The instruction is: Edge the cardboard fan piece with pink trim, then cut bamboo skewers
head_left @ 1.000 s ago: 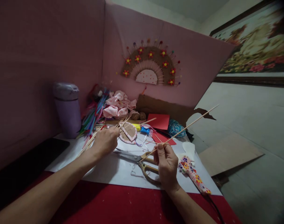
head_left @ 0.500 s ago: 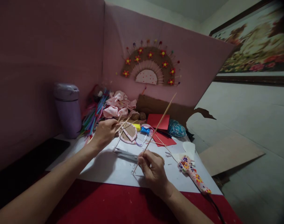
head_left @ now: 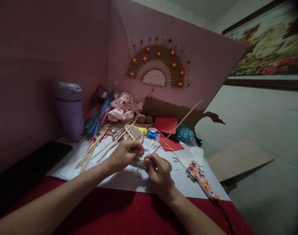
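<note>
My right hand (head_left: 159,173) pinches the lower end of a long wooden skewer (head_left: 178,124) that slants up to the right. My left hand (head_left: 126,154) is closed beside it, fingertips near the same skewer end; what it grips I cannot make out. Both hands hover over white paper (head_left: 119,178) on a red tablecloth (head_left: 110,215). Loose skewers (head_left: 100,148) fan out left of my left hand. Scissors lie mostly hidden under my hands. A round fabric-edged piece (head_left: 135,132) lies just behind my left hand.
A purple flask (head_left: 69,111) stands at the back left beside coloured strips (head_left: 97,117) and pink fabric (head_left: 123,109). Red paper (head_left: 166,125), blue yarn (head_left: 185,133) and brown cardboard (head_left: 168,111) lie behind. A patterned glue gun (head_left: 200,179) lies right. A fan-shaped craft (head_left: 156,67) hangs on the pink board.
My left hand left the skewer pile and came toward me to meet my right hand. The held skewer swung from steep to a lower slant to the right.
</note>
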`<action>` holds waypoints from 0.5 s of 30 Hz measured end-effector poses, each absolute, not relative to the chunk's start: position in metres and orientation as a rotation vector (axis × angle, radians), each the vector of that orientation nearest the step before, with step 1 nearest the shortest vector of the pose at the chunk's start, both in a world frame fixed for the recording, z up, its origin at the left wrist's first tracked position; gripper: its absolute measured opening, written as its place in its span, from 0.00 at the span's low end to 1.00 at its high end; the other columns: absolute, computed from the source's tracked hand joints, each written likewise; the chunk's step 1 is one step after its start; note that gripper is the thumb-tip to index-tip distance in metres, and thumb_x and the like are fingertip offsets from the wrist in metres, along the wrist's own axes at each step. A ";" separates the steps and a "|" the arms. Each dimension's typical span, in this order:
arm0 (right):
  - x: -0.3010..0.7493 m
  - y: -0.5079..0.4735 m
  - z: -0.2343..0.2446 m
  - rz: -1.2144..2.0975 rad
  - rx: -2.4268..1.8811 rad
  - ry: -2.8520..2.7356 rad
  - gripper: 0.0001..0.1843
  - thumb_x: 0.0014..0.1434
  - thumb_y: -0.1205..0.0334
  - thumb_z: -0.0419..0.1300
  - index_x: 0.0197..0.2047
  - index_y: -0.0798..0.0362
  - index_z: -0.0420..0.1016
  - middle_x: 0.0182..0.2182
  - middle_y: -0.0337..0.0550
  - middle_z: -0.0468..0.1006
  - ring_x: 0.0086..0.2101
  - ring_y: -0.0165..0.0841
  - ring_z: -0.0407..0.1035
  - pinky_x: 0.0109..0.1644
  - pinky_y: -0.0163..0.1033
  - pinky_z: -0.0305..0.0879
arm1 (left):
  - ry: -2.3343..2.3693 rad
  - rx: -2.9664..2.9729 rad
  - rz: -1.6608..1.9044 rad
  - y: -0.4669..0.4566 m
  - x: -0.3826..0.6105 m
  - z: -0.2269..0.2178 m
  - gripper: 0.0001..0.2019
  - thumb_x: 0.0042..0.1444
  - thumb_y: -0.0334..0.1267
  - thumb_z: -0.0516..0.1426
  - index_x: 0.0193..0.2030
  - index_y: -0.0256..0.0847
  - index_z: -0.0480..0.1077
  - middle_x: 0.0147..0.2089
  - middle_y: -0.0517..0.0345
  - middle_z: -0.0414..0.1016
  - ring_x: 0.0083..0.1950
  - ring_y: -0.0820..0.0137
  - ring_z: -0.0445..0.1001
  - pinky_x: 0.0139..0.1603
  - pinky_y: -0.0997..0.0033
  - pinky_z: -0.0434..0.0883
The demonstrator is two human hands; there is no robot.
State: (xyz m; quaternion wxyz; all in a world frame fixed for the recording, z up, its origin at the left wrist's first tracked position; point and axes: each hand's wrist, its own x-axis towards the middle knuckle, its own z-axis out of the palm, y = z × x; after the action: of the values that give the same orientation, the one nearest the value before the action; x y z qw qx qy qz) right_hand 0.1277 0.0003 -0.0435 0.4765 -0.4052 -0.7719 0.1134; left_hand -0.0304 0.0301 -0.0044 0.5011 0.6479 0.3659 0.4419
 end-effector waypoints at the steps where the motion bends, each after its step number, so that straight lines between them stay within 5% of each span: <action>1: 0.127 0.000 -0.043 0.276 -0.995 -1.888 0.07 0.62 0.64 0.49 0.33 0.51 0.67 0.22 0.36 0.69 0.23 0.30 0.64 0.28 0.33 0.59 | 0.882 1.578 1.076 0.030 -0.030 -0.004 0.04 0.43 0.34 0.57 0.24 0.35 0.67 0.18 0.64 0.65 0.20 0.78 0.65 0.22 0.78 0.65; 15: 0.126 0.001 -0.044 0.311 -1.007 -1.873 0.06 0.62 0.65 0.50 0.35 0.51 0.66 0.23 0.37 0.70 0.24 0.30 0.66 0.28 0.34 0.58 | 0.887 1.777 1.062 0.027 -0.032 -0.005 0.03 0.47 0.31 0.53 0.25 0.36 0.68 0.18 0.64 0.65 0.20 0.75 0.65 0.23 0.76 0.64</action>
State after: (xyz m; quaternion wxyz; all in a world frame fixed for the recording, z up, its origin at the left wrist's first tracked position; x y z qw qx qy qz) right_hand 0.1260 0.0009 -0.0444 0.4762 -0.4121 -0.7663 0.1271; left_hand -0.0322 0.0274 -0.0050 0.4299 0.7123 0.3556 0.4258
